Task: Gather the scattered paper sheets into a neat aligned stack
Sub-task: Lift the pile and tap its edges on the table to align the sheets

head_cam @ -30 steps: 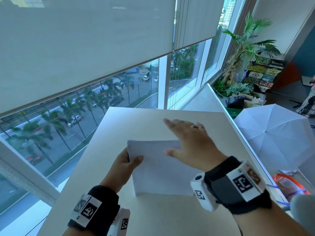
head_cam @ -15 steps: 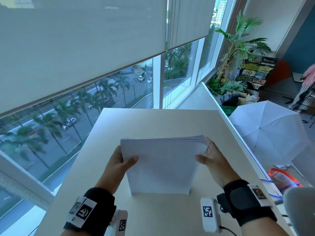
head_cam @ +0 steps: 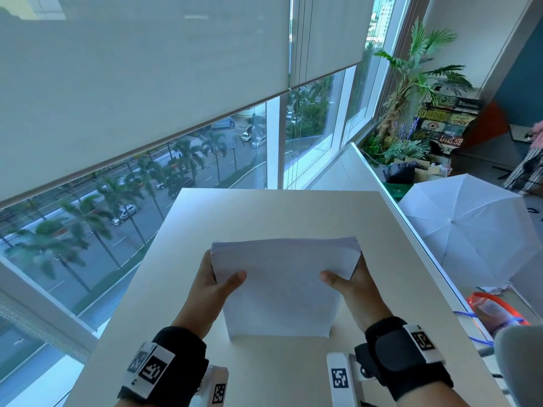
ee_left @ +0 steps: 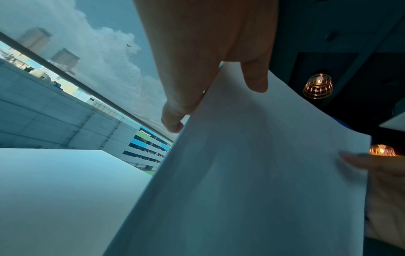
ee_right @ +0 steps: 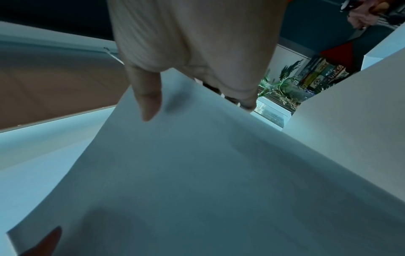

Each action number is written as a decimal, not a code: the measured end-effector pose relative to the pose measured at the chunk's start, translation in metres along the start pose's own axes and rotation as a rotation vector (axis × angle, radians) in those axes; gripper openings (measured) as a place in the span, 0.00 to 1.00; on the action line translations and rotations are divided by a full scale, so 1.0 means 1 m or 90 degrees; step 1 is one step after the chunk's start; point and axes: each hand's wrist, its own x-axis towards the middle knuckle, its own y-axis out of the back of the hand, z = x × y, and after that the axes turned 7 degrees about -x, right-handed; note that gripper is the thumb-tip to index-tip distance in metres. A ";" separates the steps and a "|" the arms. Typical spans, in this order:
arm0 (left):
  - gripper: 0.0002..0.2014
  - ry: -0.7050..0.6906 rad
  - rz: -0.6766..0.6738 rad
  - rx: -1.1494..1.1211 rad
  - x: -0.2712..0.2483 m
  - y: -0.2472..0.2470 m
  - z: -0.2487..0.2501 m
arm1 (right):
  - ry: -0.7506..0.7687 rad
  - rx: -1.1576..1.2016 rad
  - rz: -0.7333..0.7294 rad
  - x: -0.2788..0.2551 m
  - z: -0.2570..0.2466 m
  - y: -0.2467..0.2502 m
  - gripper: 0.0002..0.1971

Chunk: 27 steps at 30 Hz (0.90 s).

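A stack of white paper sheets (head_cam: 282, 286) stands upright on its lower edge on the cream table (head_cam: 264, 212). My left hand (head_cam: 216, 282) grips its left side, thumb on the near face and fingers behind. My right hand (head_cam: 349, 279) grips the right side the same way. The stack's top edge shows several slightly fanned sheet edges. In the left wrist view the paper (ee_left: 252, 173) fills the lower right, with my left hand (ee_left: 219, 97) pinching its edge. In the right wrist view my right hand (ee_right: 197, 97) pinches the sheets (ee_right: 219, 181).
The table stands against a large window with a lowered blind (head_cam: 147, 83). An open white umbrella (head_cam: 470, 230) lies on the floor to the right, past the table's right edge. A potted palm (head_cam: 411, 83) and stacked signs stand at the back right.
My right hand left the top of the sheets and took hold of the stack's right edge. The stack went from lying tilted to standing upright between both hands.
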 end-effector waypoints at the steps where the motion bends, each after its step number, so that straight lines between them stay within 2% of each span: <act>1: 0.29 0.001 0.003 -0.002 0.001 0.000 0.000 | -0.008 0.003 0.002 0.000 -0.001 0.000 0.34; 3: 0.30 0.008 0.005 0.014 0.003 0.001 0.000 | -0.025 -0.001 0.006 0.000 -0.002 -0.001 0.24; 5: 0.27 0.015 0.001 0.046 0.004 0.002 0.000 | -0.048 -0.022 0.010 0.000 -0.002 0.001 0.18; 8: 0.14 0.032 0.002 0.053 0.005 0.003 0.000 | -0.083 -0.017 -0.009 -0.001 0.002 0.004 0.19; 10: 0.10 0.036 0.004 0.045 0.005 0.002 0.000 | -0.100 -0.006 -0.035 -0.001 0.003 0.006 0.20; 12: 0.10 0.037 0.006 0.044 0.005 0.000 0.001 | -0.099 0.002 -0.063 0.000 0.002 0.009 0.24; 15: 0.10 0.034 0.003 0.042 0.004 -0.001 0.002 | -0.075 0.016 -0.090 0.004 0.004 0.014 0.43; 16: 0.10 0.034 0.002 0.047 0.003 -0.001 0.003 | -0.074 0.030 -0.103 0.005 0.004 0.015 0.45; 21: 0.11 0.042 0.000 0.076 0.000 0.003 0.004 | -0.079 0.008 -0.154 0.005 -0.008 0.022 0.33; 24: 0.13 0.043 -0.016 0.084 0.000 0.004 0.008 | -0.061 -0.018 -0.135 0.004 -0.021 0.022 0.30; 26: 0.12 0.039 -0.018 0.094 0.000 0.003 0.011 | -0.050 -0.032 -0.105 0.005 -0.026 0.018 0.14; 27: 0.09 0.034 -0.015 0.103 0.000 0.001 0.014 | -0.041 -0.050 -0.077 0.004 -0.028 0.015 0.10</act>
